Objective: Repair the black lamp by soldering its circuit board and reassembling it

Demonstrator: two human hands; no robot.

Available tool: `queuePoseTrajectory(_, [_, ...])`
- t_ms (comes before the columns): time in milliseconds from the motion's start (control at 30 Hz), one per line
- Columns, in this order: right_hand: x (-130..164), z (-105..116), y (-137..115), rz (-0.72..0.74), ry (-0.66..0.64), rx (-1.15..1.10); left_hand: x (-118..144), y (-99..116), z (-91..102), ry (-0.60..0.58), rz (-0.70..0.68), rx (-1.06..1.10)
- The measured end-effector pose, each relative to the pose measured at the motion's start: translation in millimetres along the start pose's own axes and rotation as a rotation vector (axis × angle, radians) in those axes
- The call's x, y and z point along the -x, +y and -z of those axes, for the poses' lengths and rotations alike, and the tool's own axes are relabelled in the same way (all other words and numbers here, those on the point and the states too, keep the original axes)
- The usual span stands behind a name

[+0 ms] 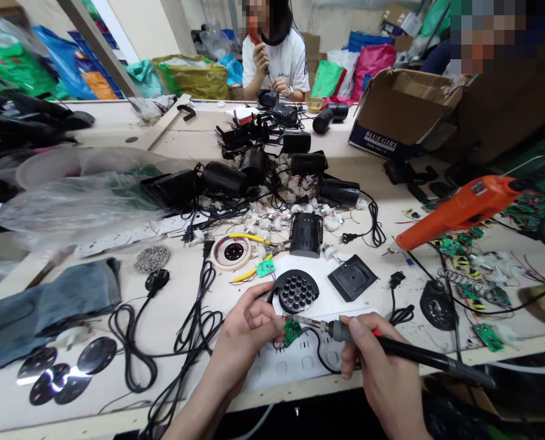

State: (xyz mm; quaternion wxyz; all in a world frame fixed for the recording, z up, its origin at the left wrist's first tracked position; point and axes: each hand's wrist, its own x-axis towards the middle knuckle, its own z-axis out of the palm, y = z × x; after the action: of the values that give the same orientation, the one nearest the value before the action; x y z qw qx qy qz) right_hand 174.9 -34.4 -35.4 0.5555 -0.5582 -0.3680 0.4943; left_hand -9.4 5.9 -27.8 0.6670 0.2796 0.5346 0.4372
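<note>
My right hand [382,360] is closed around the dark handle of a soldering iron [419,353], whose metal tip points left. The tip meets the edge of a small green circuit board [292,332] with thin red wires. At that board's left edge, the thumb and fingers of my left hand [249,324] are pinched together; exactly which part they grip is partly hidden. Just beyond lies a round black grille [296,291] with many round holes. A square black plate [352,278] rests to its right, and a second green board [265,267] lies behind my left fingertips.
An orange electric screwdriver [460,211] hangs at the right, above circuit boards and wires. Black cylindrical housings [306,234] and white parts crowd the middle. Black power cords [199,305] and a dish of screws [152,259] lie left. A person [281,61] works across the table.
</note>
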Motion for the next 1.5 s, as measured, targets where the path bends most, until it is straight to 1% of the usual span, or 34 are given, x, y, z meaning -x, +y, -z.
queuePoseTrajectory(167, [-2, -4, 1, 0.006, -0.005, 0.063, 0, -1, -0.1, 0.001, -0.004, -0.003])
queuePoseTrajectory(300, [-1, -4, 2, -0.013, 0.006, 0.040, 0, -2, 0.6, -0.004, -0.005, -0.004])
queuePoseTrajectory(400, [2, -3, 1, -0.011, -0.029, 0.014, -1, -3, 0.2, 0.003, -0.003, 0.002])
queuePoseTrajectory(500, [5, -2, 2, -0.040, -0.048, 0.003, -1, -3, -1.5, 0.007, -0.007, 0.009])
queuePoseTrajectory(733, [3, -6, 0, -0.132, 0.058, -0.119, 1, -2, -6.7, 0.024, -0.017, 0.024])
queuePoseTrajectory(833, [1, -8, -6, -0.116, 0.110, -0.166, 1, -3, -6.6, 0.026, -0.025, 0.035])
queuePoseTrajectory(933, [2, -6, -8, -0.088, 0.119, -0.173, 0, -4, -5.6, 0.028, -0.019, 0.043])
queuePoseTrajectory(1133, [9, 7, 6, -0.052, 0.089, -0.095, 1, -3, -6.1, 0.030, -0.013, 0.054])
queuePoseTrajectory(1233, [11, 10, 12, -0.034, 0.080, -0.085, 1, -3, -5.7, 0.047, -0.008, 0.076])
queuePoseTrajectory(1367, [10, 11, 11, -0.012, 0.088, -0.086, -1, -4, -1.0, 0.047, 0.035, 0.105])
queuePoseTrajectory(1500, [10, 18, 6, 0.029, 0.116, -0.017, -3, -5, 4.4, 0.036, 0.056, 0.110])
